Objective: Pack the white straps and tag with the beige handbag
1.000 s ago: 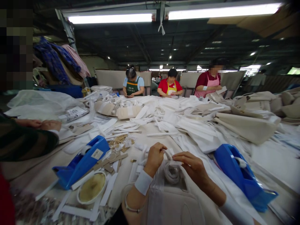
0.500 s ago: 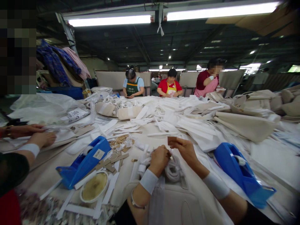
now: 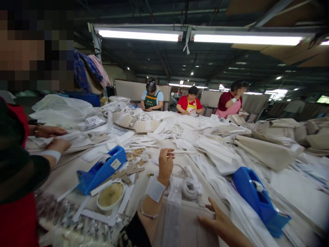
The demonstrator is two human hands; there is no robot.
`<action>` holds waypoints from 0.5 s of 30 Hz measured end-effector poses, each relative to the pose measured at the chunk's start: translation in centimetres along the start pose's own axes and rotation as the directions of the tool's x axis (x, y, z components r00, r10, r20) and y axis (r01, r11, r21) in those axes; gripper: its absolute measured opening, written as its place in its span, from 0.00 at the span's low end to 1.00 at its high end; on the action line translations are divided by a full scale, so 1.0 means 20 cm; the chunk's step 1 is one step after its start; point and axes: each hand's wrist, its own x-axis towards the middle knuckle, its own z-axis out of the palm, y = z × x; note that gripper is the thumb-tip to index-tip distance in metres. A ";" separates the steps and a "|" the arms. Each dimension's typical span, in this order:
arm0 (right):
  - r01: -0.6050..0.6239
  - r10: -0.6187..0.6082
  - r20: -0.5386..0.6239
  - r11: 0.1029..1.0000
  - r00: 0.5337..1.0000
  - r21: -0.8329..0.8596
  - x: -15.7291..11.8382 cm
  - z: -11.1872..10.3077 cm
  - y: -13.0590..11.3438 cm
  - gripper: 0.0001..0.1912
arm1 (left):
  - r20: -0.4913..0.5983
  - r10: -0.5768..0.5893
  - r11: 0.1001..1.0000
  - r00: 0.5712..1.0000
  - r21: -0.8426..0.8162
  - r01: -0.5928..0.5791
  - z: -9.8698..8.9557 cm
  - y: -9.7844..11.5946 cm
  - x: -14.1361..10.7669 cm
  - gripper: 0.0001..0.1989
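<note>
My left hand (image 3: 166, 166) is raised over the far end of a beige bag (image 3: 189, 219), its fingers loosely bent and apart, and I see nothing held in it. By the bag's right edge my right hand (image 3: 218, 221) is open, thumb and fingers spread. A clear plastic strip (image 3: 172, 206) runs lengthwise over the bag. At its far end lies a white wrapped coil (image 3: 190, 187), with a thin cord loop behind it.
Blue tape dispensers (image 3: 104, 168) (image 3: 257, 199) stand left and right. A round tub (image 3: 110, 195) sits among cardboard scraps (image 3: 125, 176). White wrapping sheets (image 3: 213, 151) and beige bags (image 3: 267, 151) cover the far table. A co-worker's hands (image 3: 58, 145) work at the left.
My right hand has dropped toward me and opened; the small brown piece it held is gone from it. My left hand has lifted off the cord. The view has tilted and shifted left.
</note>
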 end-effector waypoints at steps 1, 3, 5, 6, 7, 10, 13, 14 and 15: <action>-0.018 0.018 0.001 1.000 1.000 -0.013 -0.02 0.00 -0.02 0.48 | -0.004 -0.014 1.000 1.000 0.006 0.014 -0.07 0.01 0.00 0.15; -0.064 0.064 -0.001 0.998 0.998 -0.015 -0.03 -0.01 -0.09 0.44 | -0.002 -0.049 0.998 0.999 0.044 0.049 -0.25 0.03 -0.03 0.15; -0.084 0.084 0.020 0.996 0.996 -0.034 -0.03 -0.03 -0.15 0.43 | 0.014 -0.107 0.986 0.994 0.129 0.105 -0.44 0.02 -0.11 0.18; -0.091 0.093 0.038 0.994 0.995 -0.053 -0.02 -0.04 -0.18 0.43 | 0.044 -0.160 0.967 0.986 0.206 0.148 -0.53 0.01 -0.17 0.21; -0.097 0.101 0.058 0.992 0.993 -0.076 -0.01 -0.05 -0.19 0.42 | 0.096 -0.226 0.935 0.969 0.301 0.188 -0.61 0.01 -0.24 0.24; -0.100 0.121 0.140 0.984 0.983 -0.148 0.03 -0.06 -0.19 0.39 | 0.287 -0.448 0.813 0.847 0.526 0.251 -0.75 0.01 -0.42 0.32; -0.107 0.146 0.230 0.979 0.962 -0.176 0.07 -0.06 -0.17 0.32 | 0.345 -0.556 0.766 0.757 0.565 0.305 -0.78 0.03 -0.49 0.38; -0.120 0.161 0.249 0.977 0.955 -0.174 0.08 -0.05 -0.16 0.30 | 0.335 -0.573 0.758 0.748 0.564 0.327 -0.77 0.03 -0.49 0.40; -0.138 0.179 0.261 0.976 0.948 -0.168 0.09 -0.05 -0.16 0.28 | 0.322 -0.584 0.751 0.745 0.562 0.346 -0.76 0.03 -0.48 0.42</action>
